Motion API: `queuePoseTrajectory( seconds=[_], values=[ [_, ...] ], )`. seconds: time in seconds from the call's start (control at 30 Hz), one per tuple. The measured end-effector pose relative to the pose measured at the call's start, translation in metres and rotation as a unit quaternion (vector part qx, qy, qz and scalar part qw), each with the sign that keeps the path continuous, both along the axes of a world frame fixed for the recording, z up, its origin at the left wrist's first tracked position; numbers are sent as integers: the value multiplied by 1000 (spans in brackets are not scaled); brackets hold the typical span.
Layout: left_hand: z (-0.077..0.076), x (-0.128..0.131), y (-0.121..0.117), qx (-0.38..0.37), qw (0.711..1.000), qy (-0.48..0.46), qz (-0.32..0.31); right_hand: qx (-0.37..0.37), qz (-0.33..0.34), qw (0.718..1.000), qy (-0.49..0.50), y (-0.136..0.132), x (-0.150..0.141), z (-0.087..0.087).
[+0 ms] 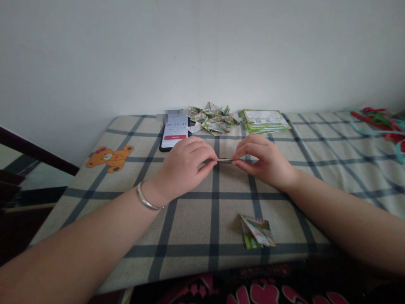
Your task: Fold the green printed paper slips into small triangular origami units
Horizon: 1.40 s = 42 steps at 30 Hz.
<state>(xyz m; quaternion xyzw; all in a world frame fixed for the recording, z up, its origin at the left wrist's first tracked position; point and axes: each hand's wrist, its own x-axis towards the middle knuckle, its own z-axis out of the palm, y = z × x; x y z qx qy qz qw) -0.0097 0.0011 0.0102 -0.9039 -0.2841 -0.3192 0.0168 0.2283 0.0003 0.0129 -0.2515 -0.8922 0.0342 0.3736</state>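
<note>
A thin folded piece of paper [225, 159], seen edge-on, stretches between my two hands above the middle of the table. My left hand [191, 166], with a silver bangle [146, 197] at its wrist, pinches the paper's left end between thumb and fingertips. At the opposite end, my right hand [264, 162] grips it in the same kind of pinch. Another folded piece of printed paper [257, 231], partly opened out, lies nearer my body. Behind my hands sits a heap of folded paper pieces [215, 118] with green and white print.
A phone [174, 128] showing a running timer lies left of the heap, and a stack of printed leaflets [265, 120] lies right of it. An orange bear cutout [110, 158] rests at the left. Red, green and pale blue strips [382, 124] lie at the far right, near the wall [202, 55].
</note>
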Motion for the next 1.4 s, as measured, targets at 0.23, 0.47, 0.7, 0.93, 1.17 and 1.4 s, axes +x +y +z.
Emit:
queuePoseTrajectory(
  seconds=[0.23,0.47,0.7,0.93,1.17,1.4],
  values=[
    [1,-3,-1,72,994,88,2,14,41,998,-48,0,0,-2],
    [0,-2,-2,83,992,98,-17,-26,43,990,-129,1,1,-2],
    [-5,-4,6,-16,999,26,-44,-40,18,987,-156,5,5,-5],
    [-8,-4,6,-47,999,-7,-24,-59,-12,986,-155,5,5,-6],
    [-11,-5,10,-82,996,19,-23,-26,19,987,-159,7,8,-5],
    [-13,-8,11,-80,993,69,-51,31,50,980,-192,4,7,-1]
  ],
)
